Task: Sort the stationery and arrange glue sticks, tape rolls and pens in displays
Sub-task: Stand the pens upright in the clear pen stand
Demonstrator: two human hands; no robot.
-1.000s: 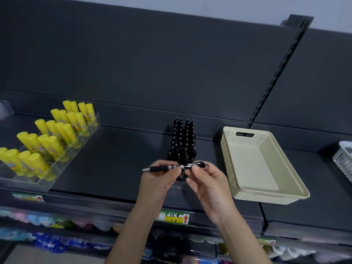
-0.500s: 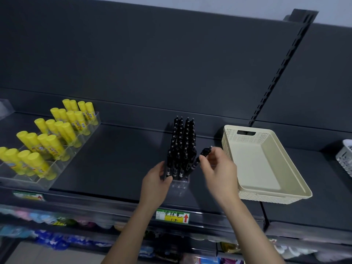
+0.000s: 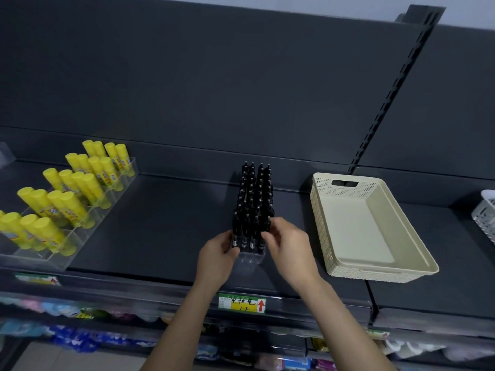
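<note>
Pens (image 3: 254, 199), slim black barrels, stand packed in a clear plastic holder (image 3: 250, 259) near the shelf's (image 3: 160, 223) front edge. The pen (image 3: 260, 244) held crosswise a second ago now stands in the front row. The left hand (image 3: 217, 253) grips the holder and the right hand (image 3: 288, 245) pinches the pen. The pen display looks nearly full.

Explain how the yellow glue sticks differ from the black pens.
The glue sticks are yellow and thick; the pens are black and thin. The glue sticks fill a wide holder at the left, untouched; the pens crowd a narrow holder in the middle, with the left hand and right hand at its front row. Both stand in stepped rows in clear holders on the dark shelf.
</note>
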